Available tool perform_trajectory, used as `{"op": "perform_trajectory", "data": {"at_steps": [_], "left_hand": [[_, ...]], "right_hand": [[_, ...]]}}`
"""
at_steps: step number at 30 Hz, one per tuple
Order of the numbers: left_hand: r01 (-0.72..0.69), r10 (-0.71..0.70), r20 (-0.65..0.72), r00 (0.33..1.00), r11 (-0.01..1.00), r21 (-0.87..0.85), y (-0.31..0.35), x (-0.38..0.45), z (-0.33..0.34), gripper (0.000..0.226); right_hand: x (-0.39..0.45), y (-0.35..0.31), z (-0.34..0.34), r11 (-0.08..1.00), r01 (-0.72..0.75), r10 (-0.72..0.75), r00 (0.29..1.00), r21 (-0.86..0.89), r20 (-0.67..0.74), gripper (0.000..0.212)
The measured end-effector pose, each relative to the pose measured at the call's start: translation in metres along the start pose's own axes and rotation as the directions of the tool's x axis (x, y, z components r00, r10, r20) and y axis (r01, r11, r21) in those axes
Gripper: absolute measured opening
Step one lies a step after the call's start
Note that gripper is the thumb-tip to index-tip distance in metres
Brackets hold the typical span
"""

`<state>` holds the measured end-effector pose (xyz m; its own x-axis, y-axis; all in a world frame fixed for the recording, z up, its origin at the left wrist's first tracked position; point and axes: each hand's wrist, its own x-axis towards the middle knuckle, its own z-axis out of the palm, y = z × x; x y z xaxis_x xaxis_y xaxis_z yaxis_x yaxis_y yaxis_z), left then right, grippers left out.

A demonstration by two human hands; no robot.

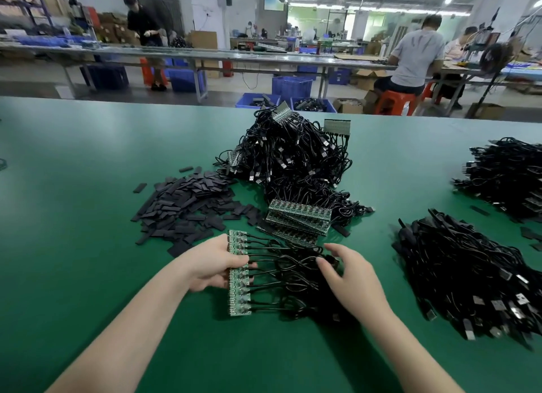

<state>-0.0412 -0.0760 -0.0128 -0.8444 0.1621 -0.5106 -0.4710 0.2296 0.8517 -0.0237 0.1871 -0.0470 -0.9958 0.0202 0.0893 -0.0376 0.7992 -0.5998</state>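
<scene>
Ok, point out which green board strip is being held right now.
The strip nearest the camera: the left hand grips it, black cables trailing right. The other strips lie untouched, stacked against the cable pile or up on it.

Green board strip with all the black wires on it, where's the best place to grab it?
Pinch the green board strip at the middle of its long bare left edge, coming from the left. All the cables leave its right edge, so that side is crowded and floppy. The left hand holds it just so.
</scene>
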Motion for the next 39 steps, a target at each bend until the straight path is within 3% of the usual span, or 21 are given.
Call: {"op": "perform_trajectory", "data": {"at_steps": [2,5,8,10,13,15,17,21,24,25,27,29,31,33,35,37,39], "left_hand": [[-0.012,-0.008,0.069,0.998,0.957,0.291,0.014,-0.004,-0.008,0.030],[-0.043,-0.068,0.142,0.988,0.751,0.659,0.039,-0.007,-0.013,0.044],[0.000,-0.186,0.141,0.972,0.604,0.797,0.061,-0.001,-0.002,0.068],[0.014,-0.222,0.103,0.970,0.473,0.881,0.070,0.005,0.006,0.078],[-0.026,-0.124,0.077,0.989,0.369,0.929,0.074,0.016,0.009,0.071],[-0.096,0.027,0.092,0.995,0.297,0.950,0.071,0.024,0.007,0.062],[-0.147,0.109,0.115,0.987,0.365,0.919,0.062,0.031,0.011,0.056],[-0.262,0.285,0.127,0.950,0.508,0.821,0.036,0.046,0.031,0.049],[-0.333,0.414,0.089,0.906,0.565,0.755,0.025,0.052,0.036,0.024],[-0.351,0.433,0.085,0.898,0.585,0.731,0.024,0.051,0.035,0.012],[-0.370,0.443,0.082,0.893,0.616,0.695,0.024,0.050,0.031,0.007],[-0.348,0.420,0.078,0.904,0.617,0.706,0.022,0.051,0.025,0.009],[-0.312,0.396,0.055,0.917,0.623,0.717,0.019,0.051,0.021,0.013],[-0.302,0.382,0.036,0.924,0.668,0.680,0.015,0.051,0.022,0.015],[-0.321,0.407,0.020,0.913,0.689,0.650,0.011,0.052,0.026,0.020],[-0.363,0.456,0.015,0.890,0.686,0.630,0.010,0.052,0.030,0.015],[-0.417,0.505,0.036,0.862,0.667,0.617,0.012,0.053,0.034,0.004]], "right_hand": [[0.005,0.012,-0.003,0.999,-0.025,0.025,1.000,0.032,-0.005,0.041],[0.006,0.014,-0.004,0.996,0.045,-0.047,0.999,0.076,0.026,0.038],[0.006,0.006,0.000,0.981,0.196,-0.190,0.965,-0.014,0.179,0.054],[0.005,0.000,0.003,0.966,0.218,-0.178,0.950,-0.136,0.258,0.058],[0.000,-0.005,-0.005,0.961,0.159,-0.087,0.949,-0.224,0.303,0.044],[-0.006,-0.003,-0.012,0.983,0.107,-0.035,0.909,-0.152,0.415,0.039],[-0.010,-0.003,-0.018,0.984,0.119,-0.045,0.889,-0.136,0.457,0.037],[0.000,-0.006,-0.019,0.964,0.142,-0.115,0.985,-0.223,0.130,0.036],[0.010,0.004,-0.013,0.919,0.169,-0.077,0.963,-0.356,0.258,0.053],[0.011,0.007,-0.009,0.918,0.177,-0.063,0.948,-0.355,0.311,0.052],[0.008,0.011,-0.001,0.925,0.188,-0.094,0.955,-0.330,0.282,0.045],[0.002,0.009,0.001,0.951,0.200,-0.142,0.960,-0.236,0.240,0.038],[-0.003,0.005,0.000,0.986,0.163,-0.142,0.938,-0.040,0.316,0.033],[-0.003,-0.002,-0.002,0.992,0.112,-0.123,0.921,0.050,0.369,0.043],[0.003,-0.009,0.000,0.996,0.062,-0.079,0.956,0.070,0.283,0.046],[0.011,-0.015,0.005,0.988,0.023,-0.045,0.989,0.155,0.142,0.027],[0.018,-0.022,0.010,0.954,-0.014,-0.014,0.996,0.300,0.091,0.017]]}}
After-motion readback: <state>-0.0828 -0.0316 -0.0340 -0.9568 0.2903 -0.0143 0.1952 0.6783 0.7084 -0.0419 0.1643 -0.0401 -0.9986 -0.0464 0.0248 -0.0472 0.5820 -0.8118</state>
